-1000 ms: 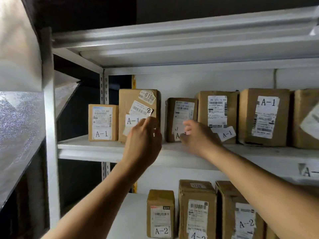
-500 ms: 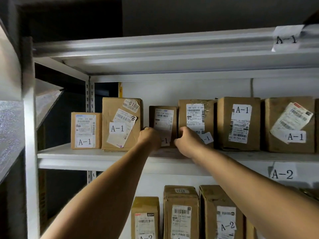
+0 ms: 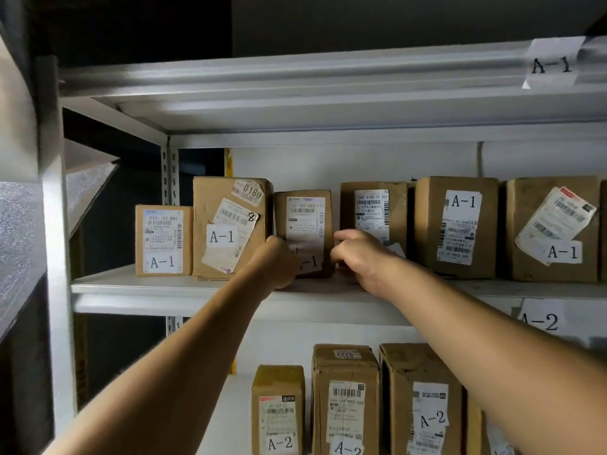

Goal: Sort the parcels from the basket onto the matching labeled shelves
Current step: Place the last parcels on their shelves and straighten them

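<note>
A: Head view: our left hand (image 3: 279,262) and right hand (image 3: 356,257) grip the small parcel (image 3: 303,224), upright on the A-1 shelf (image 3: 184,284) between neighbours.

B: We judge placement nearly complete; release remains; basket unseen.

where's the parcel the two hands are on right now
In the head view, the parcel stands on the A-1 shelf, third from left, between two bigger boxes.
</note>
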